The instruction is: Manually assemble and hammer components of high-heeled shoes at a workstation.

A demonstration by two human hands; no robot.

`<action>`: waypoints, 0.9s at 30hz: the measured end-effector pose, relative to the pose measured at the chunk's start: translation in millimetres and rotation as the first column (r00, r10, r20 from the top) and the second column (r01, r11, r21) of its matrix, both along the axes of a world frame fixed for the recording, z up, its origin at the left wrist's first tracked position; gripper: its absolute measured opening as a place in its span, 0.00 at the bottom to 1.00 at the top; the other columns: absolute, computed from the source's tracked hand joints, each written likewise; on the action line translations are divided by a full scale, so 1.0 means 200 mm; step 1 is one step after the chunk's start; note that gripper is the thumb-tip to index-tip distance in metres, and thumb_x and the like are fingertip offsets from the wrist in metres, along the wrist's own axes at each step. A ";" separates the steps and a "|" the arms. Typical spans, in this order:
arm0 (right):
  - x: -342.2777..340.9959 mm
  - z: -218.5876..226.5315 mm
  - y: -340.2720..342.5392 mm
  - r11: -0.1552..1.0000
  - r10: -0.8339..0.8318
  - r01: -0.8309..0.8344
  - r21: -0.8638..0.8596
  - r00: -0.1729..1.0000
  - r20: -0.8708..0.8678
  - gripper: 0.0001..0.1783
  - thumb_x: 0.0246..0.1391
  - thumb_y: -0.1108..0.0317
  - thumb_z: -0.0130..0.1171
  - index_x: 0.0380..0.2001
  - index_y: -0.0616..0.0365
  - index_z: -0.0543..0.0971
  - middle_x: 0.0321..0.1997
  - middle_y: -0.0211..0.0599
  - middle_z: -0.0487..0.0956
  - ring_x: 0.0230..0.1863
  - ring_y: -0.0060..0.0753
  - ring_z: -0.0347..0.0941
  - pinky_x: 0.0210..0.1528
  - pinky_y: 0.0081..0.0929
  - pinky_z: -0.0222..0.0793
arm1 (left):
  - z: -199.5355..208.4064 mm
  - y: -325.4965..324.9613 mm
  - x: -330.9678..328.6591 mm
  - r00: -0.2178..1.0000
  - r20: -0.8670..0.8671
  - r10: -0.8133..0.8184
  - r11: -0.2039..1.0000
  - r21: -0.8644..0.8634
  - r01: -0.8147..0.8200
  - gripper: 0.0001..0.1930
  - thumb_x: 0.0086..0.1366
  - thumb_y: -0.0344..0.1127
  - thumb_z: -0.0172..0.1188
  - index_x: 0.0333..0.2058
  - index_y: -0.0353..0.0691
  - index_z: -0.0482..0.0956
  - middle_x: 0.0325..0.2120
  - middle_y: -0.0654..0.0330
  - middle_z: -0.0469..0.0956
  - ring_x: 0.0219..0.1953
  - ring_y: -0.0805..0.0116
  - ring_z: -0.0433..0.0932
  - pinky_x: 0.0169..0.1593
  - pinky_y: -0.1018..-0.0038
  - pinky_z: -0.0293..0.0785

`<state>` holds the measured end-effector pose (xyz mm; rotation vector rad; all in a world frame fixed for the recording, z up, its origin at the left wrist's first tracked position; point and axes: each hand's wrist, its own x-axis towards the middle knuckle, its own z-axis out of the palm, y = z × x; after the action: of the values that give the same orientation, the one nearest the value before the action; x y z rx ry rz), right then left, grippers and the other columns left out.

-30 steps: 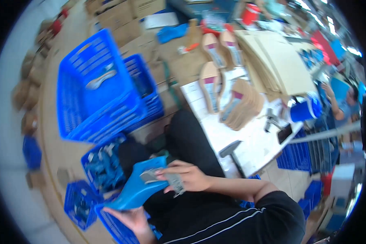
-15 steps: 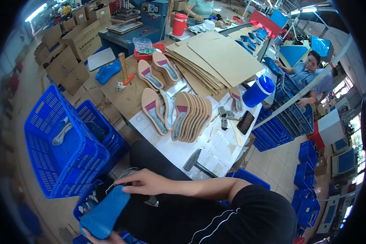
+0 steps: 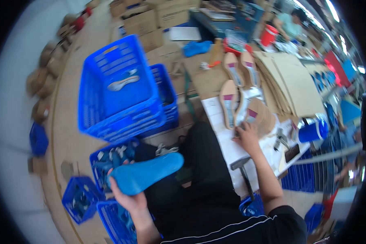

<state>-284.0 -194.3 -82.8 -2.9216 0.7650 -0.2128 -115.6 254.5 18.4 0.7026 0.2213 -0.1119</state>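
A blue shoe last [image 3: 148, 173] rests in my left hand [image 3: 130, 199], held with its flat sole side facing up above my lap. My fingers wrap round its broader end. Over the table, my right hand [image 3: 248, 138] touches the near end of a stack of insoles [image 3: 261, 116], tan with purple and silvery patches. Motion blur hides whether its fingers grip an insole. More insoles [image 3: 229, 103] lie just left of and behind the stack. Nearer to me, a hammer [image 3: 244, 175] lies at the table's front edge.
Blue crates [image 3: 120, 118] stand left of the table, one holding a last-like piece. A lower crate [image 3: 114, 156] holds several blue lasts. Cardboard sheets [image 3: 293, 83], a blue jug [image 3: 313, 131] and a phone [image 3: 291, 153] lie on the table. Other people work farther back.
My right hand has left the blue last and moved to the insole stack. My left hand keeps the last, now turned more level. The view has swung left.
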 end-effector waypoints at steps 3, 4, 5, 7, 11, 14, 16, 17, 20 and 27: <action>-0.01 0.02 -0.01 0.989 0.120 -0.123 -0.082 0.992 -0.045 0.23 0.47 0.56 0.76 0.48 0.48 0.87 0.60 0.46 0.79 0.66 0.58 0.69 0.67 0.57 0.65 | 0.01 0.00 0.01 0.999 0.035 -0.038 0.998 -0.047 0.040 0.23 0.82 0.57 0.45 0.63 0.48 0.71 0.62 0.37 0.74 0.66 0.35 0.72 0.71 0.42 0.66; -0.01 0.04 0.00 0.984 0.150 -0.154 -0.086 0.988 -0.046 0.21 0.49 0.57 0.75 0.47 0.48 0.87 0.58 0.45 0.79 0.66 0.60 0.69 0.66 0.58 0.67 | 0.01 0.00 0.02 0.997 0.050 -0.053 0.998 -0.036 0.054 0.24 0.82 0.58 0.44 0.63 0.47 0.71 0.62 0.37 0.74 0.66 0.35 0.72 0.71 0.42 0.66; 0.00 0.12 0.04 0.966 0.199 -0.204 -0.160 0.979 -0.046 0.18 0.55 0.61 0.70 0.49 0.51 0.87 0.58 0.45 0.82 0.64 0.59 0.73 0.63 0.54 0.72 | 0.01 0.01 0.02 0.998 0.044 -0.037 0.998 -0.044 0.039 0.27 0.82 0.60 0.41 0.62 0.45 0.72 0.62 0.36 0.74 0.67 0.35 0.72 0.72 0.43 0.66; 0.03 0.23 0.07 0.964 0.220 -0.211 -0.164 0.975 0.037 0.17 0.57 0.64 0.68 0.50 0.54 0.86 0.57 0.45 0.83 0.63 0.58 0.76 0.62 0.52 0.73 | 0.02 0.03 0.01 0.997 0.069 -0.032 0.998 -0.048 0.036 0.28 0.82 0.60 0.41 0.61 0.44 0.73 0.61 0.37 0.75 0.66 0.35 0.72 0.72 0.42 0.65; -0.01 0.66 0.28 0.994 0.017 0.036 -0.099 0.875 0.484 0.13 0.68 0.71 0.59 0.52 0.62 0.85 0.51 0.45 0.88 0.51 0.45 0.84 0.56 0.36 0.78 | -0.01 0.03 0.00 0.996 0.082 -0.030 0.999 -0.041 0.034 0.32 0.81 0.64 0.39 0.61 0.41 0.74 0.60 0.35 0.76 0.63 0.33 0.74 0.71 0.41 0.66; 0.06 0.89 0.51 0.874 -0.459 0.049 0.484 0.414 0.786 0.15 0.77 0.66 0.55 0.52 0.65 0.86 0.48 0.34 0.87 0.43 0.20 0.80 0.47 0.23 0.76 | -0.01 0.04 -0.02 0.999 0.051 0.011 0.999 -0.051 -0.008 0.33 0.81 0.65 0.38 0.63 0.41 0.72 0.62 0.38 0.75 0.62 0.32 0.75 0.69 0.38 0.67; 0.15 0.86 0.60 0.600 -0.677 -0.273 0.752 0.328 0.659 0.14 0.77 0.63 0.55 0.55 0.59 0.82 0.46 0.32 0.84 0.42 0.21 0.80 0.37 0.21 0.81 | 0.00 0.01 -0.01 0.995 0.082 0.054 0.998 -0.043 -0.051 0.26 0.74 0.57 0.60 0.60 0.46 0.78 0.62 0.42 0.76 0.61 0.34 0.77 0.65 0.42 0.74; 0.21 0.85 0.68 0.459 -0.720 -0.424 0.781 0.337 0.607 0.16 0.77 0.61 0.54 0.56 0.60 0.80 0.49 0.34 0.83 0.42 0.25 0.82 0.37 0.29 0.86 | 0.04 -0.04 -0.03 0.985 0.013 0.169 0.985 -0.011 -0.169 0.28 0.74 0.54 0.58 0.60 0.37 0.79 0.60 0.43 0.79 0.60 0.40 0.79 0.67 0.46 0.73; 0.37 0.77 0.90 -0.184 -0.631 -0.525 0.831 0.711 0.310 0.18 0.77 0.59 0.54 0.61 0.58 0.79 0.51 0.35 0.83 0.40 0.26 0.82 0.40 0.34 0.89 | 0.12 -0.10 -0.08 0.920 0.174 0.350 0.896 0.224 -0.384 0.31 0.74 0.54 0.56 0.59 0.28 0.80 0.57 0.42 0.81 0.57 0.44 0.82 0.66 0.49 0.75; 0.41 0.64 1.08 -0.101 -0.268 -0.443 0.891 0.875 0.404 0.24 0.74 0.58 0.60 0.64 0.62 0.77 0.50 0.39 0.85 0.38 0.26 0.83 0.36 0.23 0.85 | -0.19 0.11 0.01 0.985 0.173 0.025 0.973 0.222 -0.064 0.35 0.69 0.55 0.60 0.67 0.35 0.71 0.65 0.45 0.73 0.64 0.40 0.75 0.68 0.42 0.70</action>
<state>-202.5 20.9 45.4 -1.1991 0.2747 -0.1818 -113.9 276.1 -20.4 0.9293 0.0873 0.0172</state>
